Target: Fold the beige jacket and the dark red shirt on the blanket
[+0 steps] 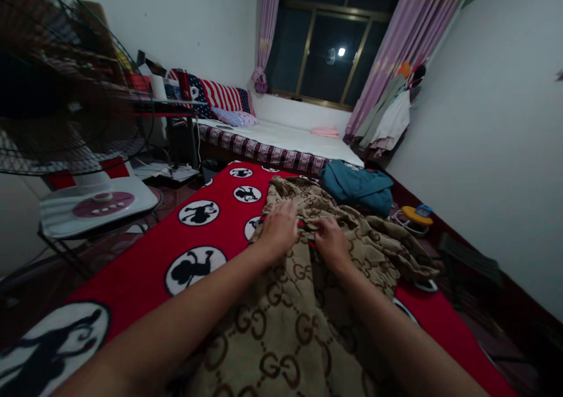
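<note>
A tan garment (285,303) with a brown letter pattern lies spread and wrinkled on a red blanket, its near end reaching the bottom of the view. Green-and-red striped trim shows between my hands. My left hand (281,226) rests on the left part of the cloth, fingers stretched forward and flat. Just to its right, my right hand (332,241) has its fingers curled in, pinching the garment beside the striped trim. The fingertips of the right hand are partly hidden. A folded teal garment (356,186) lies beyond, at the back right.
The red blanket (145,274) has white circles with dark figures. A running fan (65,92) stands at left on a white-topped stool (57,215). Behind are a bed (281,136) and a cluttered desk (176,101). A yellow stool (417,215) stands by the right wall.
</note>
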Available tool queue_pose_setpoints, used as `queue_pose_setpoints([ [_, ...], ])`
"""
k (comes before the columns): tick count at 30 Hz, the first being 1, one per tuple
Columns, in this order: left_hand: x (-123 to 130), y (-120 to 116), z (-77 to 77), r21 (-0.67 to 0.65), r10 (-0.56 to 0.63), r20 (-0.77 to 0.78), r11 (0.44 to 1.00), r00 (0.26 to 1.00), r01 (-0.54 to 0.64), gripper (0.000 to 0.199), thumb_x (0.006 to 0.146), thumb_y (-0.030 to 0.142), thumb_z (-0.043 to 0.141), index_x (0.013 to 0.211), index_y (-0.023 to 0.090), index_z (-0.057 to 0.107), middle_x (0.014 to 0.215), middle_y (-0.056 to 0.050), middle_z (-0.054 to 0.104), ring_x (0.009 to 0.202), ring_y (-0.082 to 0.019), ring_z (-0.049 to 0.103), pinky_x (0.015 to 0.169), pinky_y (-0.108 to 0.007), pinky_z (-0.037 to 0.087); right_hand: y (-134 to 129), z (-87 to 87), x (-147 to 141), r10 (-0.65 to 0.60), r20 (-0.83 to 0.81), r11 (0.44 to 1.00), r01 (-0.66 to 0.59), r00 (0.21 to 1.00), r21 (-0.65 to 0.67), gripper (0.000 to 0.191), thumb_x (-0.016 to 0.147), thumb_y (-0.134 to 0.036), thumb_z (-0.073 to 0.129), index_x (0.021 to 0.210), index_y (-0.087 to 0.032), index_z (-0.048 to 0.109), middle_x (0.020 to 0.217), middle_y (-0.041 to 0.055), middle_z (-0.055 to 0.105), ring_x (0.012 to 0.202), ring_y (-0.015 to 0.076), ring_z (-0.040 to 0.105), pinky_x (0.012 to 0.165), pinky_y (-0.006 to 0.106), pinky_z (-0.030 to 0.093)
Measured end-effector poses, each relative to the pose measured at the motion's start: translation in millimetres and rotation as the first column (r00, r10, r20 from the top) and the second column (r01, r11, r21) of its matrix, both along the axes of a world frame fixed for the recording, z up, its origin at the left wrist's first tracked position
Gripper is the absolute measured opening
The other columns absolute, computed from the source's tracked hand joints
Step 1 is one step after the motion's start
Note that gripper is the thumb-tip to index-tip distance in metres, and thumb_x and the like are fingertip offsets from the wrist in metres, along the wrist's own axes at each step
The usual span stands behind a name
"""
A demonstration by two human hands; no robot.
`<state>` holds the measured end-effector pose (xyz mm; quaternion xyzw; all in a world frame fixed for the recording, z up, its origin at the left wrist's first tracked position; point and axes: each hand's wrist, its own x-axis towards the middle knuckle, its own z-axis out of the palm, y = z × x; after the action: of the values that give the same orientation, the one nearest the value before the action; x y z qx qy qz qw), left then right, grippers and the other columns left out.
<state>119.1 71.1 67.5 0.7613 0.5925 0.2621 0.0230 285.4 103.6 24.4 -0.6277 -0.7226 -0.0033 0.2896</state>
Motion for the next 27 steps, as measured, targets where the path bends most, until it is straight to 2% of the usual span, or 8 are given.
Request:
queue_pose_setpoints([
  [2, 6, 20, -31.8, -0.010, 0.077, -0.066, 0.997, 0.995, -0.078, 0.056, 0.092, 0.030, 0.047, 0.142, 0.007, 0.040, 0.145, -0.021, 0.042, 0.137, -0.029, 0.036, 0.112, -0.044, 0.026, 11, 6.8, 10, -0.072, 0.154, 0.993, 0.057, 0.985, 0.101, 0.031, 0.077, -0.013, 0.052, 0.103, -0.021, 0.068, 0.119, 0.0098, 0.061, 0.109, 0.0265, 0.055, 0.089, 0.037, 0.043],
  [5, 10, 27, -73.8, -0.020, 0.063, -0.128, 0.998, 0.990, -0.067, 0.063, 0.090, 0.045, 0.049, 0.142, 0.009, 0.042, 0.150, -0.021, 0.035, 0.141, -0.033, 0.028, 0.115, -0.048, 0.019, 31, 11.3, 24, -0.107, 0.241, 0.992, 0.087, 0.965, 0.092, 0.026, 0.082, -0.022, 0.056, 0.105, -0.019, 0.068, 0.121, 0.0107, 0.060, 0.112, 0.0273, 0.052, 0.093, 0.039, 0.041],
  [8, 11, 24, -91.6, -0.005, 0.052, -0.139, 0.999, 0.989, -0.053, 0.064, 0.090, 0.050, 0.046, 0.142, 0.012, 0.044, 0.151, -0.020, 0.034, 0.141, -0.033, 0.027, 0.116, -0.047, 0.016, 55, 13.8, 25, -0.081, 0.264, 0.995, 0.064, 0.961, 0.072, 0.023, 0.085, -0.029, 0.055, 0.101, -0.020, 0.069, 0.122, 0.0087, 0.060, 0.111, 0.0262, 0.053, 0.090, 0.037, 0.042],
  [11, 12, 24, -91.7, -0.017, 0.052, -0.127, 0.998, 0.991, -0.055, 0.066, 0.090, 0.052, 0.046, 0.143, 0.013, 0.043, 0.152, -0.020, 0.032, 0.142, -0.034, 0.025, 0.117, -0.048, 0.016, 84, 17.9, 8, -0.034, 0.263, 0.995, 0.007, 0.964, 0.102, 0.020, 0.085, -0.025, 0.055, 0.096, -0.021, 0.071, 0.120, 0.0074, 0.061, 0.109, 0.0253, 0.054, 0.088, 0.035, 0.043],
  [14, 13, 25, -88.6, -0.043, 0.048, -0.105, 0.998, 0.993, -0.053, 0.067, 0.089, 0.051, 0.046, 0.143, 0.013, 0.042, 0.154, -0.018, 0.029, 0.143, -0.034, 0.022, 0.118, -0.048, 0.014, 117, 21.2, -22, 0.088, 0.241, 0.987, -0.117, 0.967, 0.111, 0.023, 0.081, -0.016, 0.054, 0.096, -0.020, 0.071, 0.118, 0.0072, 0.063, 0.107, 0.0228, 0.054, 0.091, 0.033, 0.042],
  [18, 12, 24, -86.6, -0.077, 0.035, -0.069, 0.996, 0.997, -0.040, 0.067, 0.089, 0.050, 0.046, 0.143, 0.010, 0.042, 0.153, -0.020, 0.028, 0.144, -0.033, 0.019, 0.119, -0.047, 0.013, 158, 20.3, -64, 0.229, 0.239, 0.967, -0.248, 0.944, 0.054, 0.028, 0.083, -0.015, 0.050, 0.101, -0.021, 0.071, 0.124, 0.0057, 0.060, 0.113, 0.0205, 0.053, 0.096, 0.030, 0.041],
  [23, 11, 24, -83.2, -0.145, 0.029, -0.014, 0.989, 0.999, -0.031, 0.070, 0.088, 0.050, 0.048, 0.145, 0.010, 0.039, 0.155, -0.020, 0.022, 0.145, -0.033, 0.014, 0.119, -0.048, 0.013, 196, 14.3, -90, 0.226, 0.369, 0.973, -0.191, 0.902, -0.129, 0.038, 0.087, -0.023, 0.048, 0.123, -0.024, 0.062, 0.143, 0.0036, 0.047, 0.126, 0.0237, 0.045, 0.100, 0.034, 0.041],
  [27, 13, 24, -82.7, -0.173, 0.023, 0.025, 0.985, 0.999, -0.018, 0.070, 0.088, 0.049, 0.049, 0.145, 0.011, 0.038, 0.156, -0.019, 0.017, 0.145, -0.034, 0.011, 0.119, -0.050, 0.012, 210, 4.2, -92, 0.208, 0.397, 0.972, -0.145, 0.894, -0.183, 0.045, 0.089, -0.021, 0.041, 0.133, -0.021, 0.052, 0.149, 0.0056, 0.041, 0.129, 0.0259, 0.042, 0.103, 0.041, 0.039],
])
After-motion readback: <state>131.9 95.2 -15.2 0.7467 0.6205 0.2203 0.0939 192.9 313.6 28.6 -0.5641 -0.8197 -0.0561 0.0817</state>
